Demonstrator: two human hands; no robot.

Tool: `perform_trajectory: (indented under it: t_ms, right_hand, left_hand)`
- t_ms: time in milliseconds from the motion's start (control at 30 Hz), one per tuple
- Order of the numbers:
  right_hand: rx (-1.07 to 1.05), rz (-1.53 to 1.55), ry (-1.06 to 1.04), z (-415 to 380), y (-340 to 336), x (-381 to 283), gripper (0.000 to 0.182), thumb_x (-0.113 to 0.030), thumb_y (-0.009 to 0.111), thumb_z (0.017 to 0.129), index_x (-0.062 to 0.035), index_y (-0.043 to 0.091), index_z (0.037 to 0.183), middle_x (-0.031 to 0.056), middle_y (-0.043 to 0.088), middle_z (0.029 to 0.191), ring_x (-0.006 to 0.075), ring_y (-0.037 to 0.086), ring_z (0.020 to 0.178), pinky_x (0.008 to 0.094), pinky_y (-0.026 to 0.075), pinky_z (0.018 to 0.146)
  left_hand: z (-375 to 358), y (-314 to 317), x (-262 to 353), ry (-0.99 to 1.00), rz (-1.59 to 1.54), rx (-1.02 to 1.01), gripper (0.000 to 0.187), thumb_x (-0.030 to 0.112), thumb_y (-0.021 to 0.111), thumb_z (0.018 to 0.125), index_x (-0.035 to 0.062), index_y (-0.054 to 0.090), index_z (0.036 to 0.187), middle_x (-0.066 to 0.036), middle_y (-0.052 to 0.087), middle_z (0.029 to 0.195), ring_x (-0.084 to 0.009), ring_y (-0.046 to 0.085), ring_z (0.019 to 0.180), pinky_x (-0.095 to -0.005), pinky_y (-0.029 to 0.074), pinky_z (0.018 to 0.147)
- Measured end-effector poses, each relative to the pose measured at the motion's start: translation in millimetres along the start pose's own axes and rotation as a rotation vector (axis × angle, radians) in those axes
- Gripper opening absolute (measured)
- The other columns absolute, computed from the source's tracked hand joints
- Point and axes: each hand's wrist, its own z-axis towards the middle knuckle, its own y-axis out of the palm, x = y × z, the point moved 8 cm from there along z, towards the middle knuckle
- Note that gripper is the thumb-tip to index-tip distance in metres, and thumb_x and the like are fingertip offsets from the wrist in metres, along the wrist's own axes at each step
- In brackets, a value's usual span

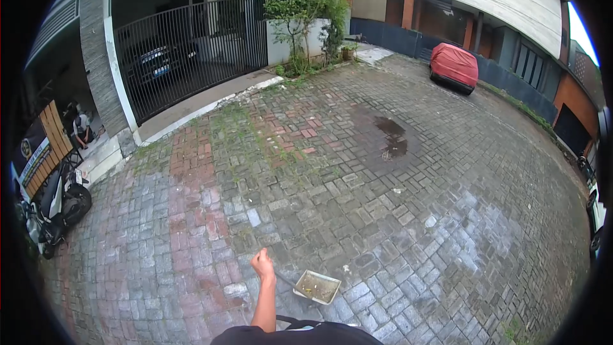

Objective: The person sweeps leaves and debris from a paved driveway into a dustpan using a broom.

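Observation:
My left hand (262, 263) is closed in a fist at the bottom centre, with the forearm rising from the lower edge. A thin dark handle runs from the fist down to a shallow, light-coloured dustpan (318, 286) just to the right. Small yellowish and brown bits of debris lie in the pan. It is low over the paving, and whether it touches the ground is unclear. My right hand is out of view.
Brick paving (306, 217) with a dark wet patch (391, 136) spreads ahead. A motorcycle (60, 207), a wooden sign (48, 153) and a seated person (82, 129) are at left. Beyond are a black gate (191, 54), shrubs (306, 19) and a red-covered car (453, 67).

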Motion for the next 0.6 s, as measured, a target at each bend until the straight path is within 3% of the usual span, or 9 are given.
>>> perform_trajectory:
  t_ms: [167,333,600]
  right_hand:
    - [-0.022,0.06,-0.055,107,-59,-120,0.012,-0.017,0.054,0.075,-0.0064,0.051,0.079,0.006,0.047,0.059,0.0214,0.052,0.054,0.0369,0.044,0.045]
    - [-0.007,0.161,-0.079,200,-119,-192,0.012,-0.017,0.054,0.075,-0.0065,0.051,0.079,0.0059,0.047,0.06,0.0213,0.053,0.054,0.0369,0.045,0.045]
    - [0.186,0.437,0.058,331,-173,-225,0.012,-0.018,0.054,0.075,-0.0066,0.051,0.079,0.0058,0.048,0.06,0.021,0.053,0.055,0.0368,0.045,0.045]
  left_hand:
    - [-25,115,-29,0.049,0.083,0.07,0.034,0.015,0.054,0.081,0.0119,0.036,0.052,0.005,0.034,0.05,-0.005,0.031,0.045,-0.0247,0.021,0.042]
    - [-4,246,-111,0.073,0.284,-0.018,0.034,0.015,0.054,0.08,0.0095,0.037,0.051,0.004,0.035,0.051,-0.0069,0.028,0.047,-0.0279,0.022,0.044]
    - [1,576,-250,0.164,0.56,-0.194,0.033,0.017,0.053,0.078,0.0075,0.033,0.054,0.005,0.031,0.053,-0.0083,0.027,0.054,-0.0303,0.021,0.048]
